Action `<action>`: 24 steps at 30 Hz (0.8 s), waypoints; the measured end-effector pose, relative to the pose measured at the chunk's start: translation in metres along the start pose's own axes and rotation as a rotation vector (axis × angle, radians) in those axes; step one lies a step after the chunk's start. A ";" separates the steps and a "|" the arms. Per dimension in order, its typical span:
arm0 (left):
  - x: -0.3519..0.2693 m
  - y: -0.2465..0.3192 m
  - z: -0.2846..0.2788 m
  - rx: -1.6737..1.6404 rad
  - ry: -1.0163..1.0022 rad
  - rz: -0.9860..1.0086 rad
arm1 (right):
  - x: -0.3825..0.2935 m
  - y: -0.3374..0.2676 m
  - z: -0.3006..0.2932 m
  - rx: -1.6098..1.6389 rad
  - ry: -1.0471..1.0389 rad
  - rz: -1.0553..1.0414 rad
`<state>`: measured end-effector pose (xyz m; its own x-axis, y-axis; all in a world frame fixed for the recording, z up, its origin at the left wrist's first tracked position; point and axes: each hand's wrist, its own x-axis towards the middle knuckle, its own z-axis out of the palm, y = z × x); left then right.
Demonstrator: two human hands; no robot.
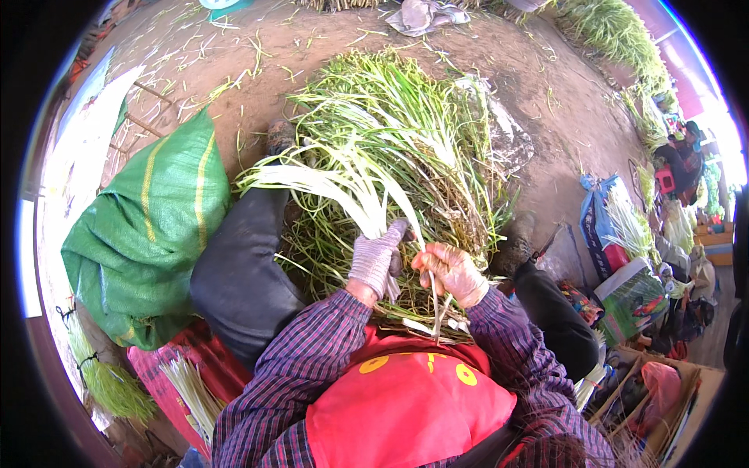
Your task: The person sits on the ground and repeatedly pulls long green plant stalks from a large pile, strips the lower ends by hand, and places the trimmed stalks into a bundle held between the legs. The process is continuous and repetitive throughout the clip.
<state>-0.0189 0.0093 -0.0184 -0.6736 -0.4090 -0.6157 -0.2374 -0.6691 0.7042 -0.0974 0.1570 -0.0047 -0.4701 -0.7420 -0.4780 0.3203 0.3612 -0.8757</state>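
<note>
My left hand [377,257], in a light knitted glove, is closed around the pale stems of a bunch of long leafy greens [345,187]; their leaves fan out up and to the left. Just right of it, my right hand [453,270], in a thin, stained glove, pinches one pale stalk [434,292] that hangs down below the fingers. Under and beyond both hands lies a large heap of the same kind of long green leaves [404,111], mixed with brown, dry ones. A red apron [404,409] covers my lap below the hands.
A green woven sack [146,228] leans by my left leg. Tied greens [111,374] lie at lower left, pale stalks [190,389] on red cloth. Bags and stalk bundles [629,222] stand at right, near a cardboard box [673,403]. Another person [681,155] is at far right.
</note>
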 end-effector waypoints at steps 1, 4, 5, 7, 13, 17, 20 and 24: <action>0.000 -0.003 -0.001 -0.057 -0.001 -0.015 | -0.001 0.003 0.002 -0.060 -0.057 0.013; 0.006 -0.011 -0.003 0.000 -0.027 0.031 | 0.000 0.010 0.007 -0.095 -0.081 0.138; 0.007 -0.012 -0.003 -0.012 -0.040 0.039 | 0.000 0.010 0.007 -0.126 -0.065 0.083; 0.008 -0.014 -0.004 -0.028 -0.052 0.046 | 0.003 0.009 0.006 -0.201 -0.014 0.111; 0.004 -0.006 -0.005 -0.033 -0.108 0.065 | 0.008 -0.001 0.002 -0.142 -0.096 0.076; 0.001 -0.002 -0.004 0.087 -0.081 0.128 | 0.009 -0.007 0.002 -0.310 -0.015 0.066; -0.002 -0.003 0.001 0.125 -0.064 0.102 | 0.020 -0.012 0.003 -0.091 0.155 -0.091; -0.004 -0.004 0.004 0.181 -0.015 0.089 | 0.040 -0.013 0.007 0.098 0.173 -0.150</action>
<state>-0.0182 0.0162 -0.0178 -0.7077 -0.4513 -0.5435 -0.2975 -0.5075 0.8087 -0.1145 0.1189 -0.0118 -0.6499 -0.6722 -0.3546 0.3104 0.1911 -0.9312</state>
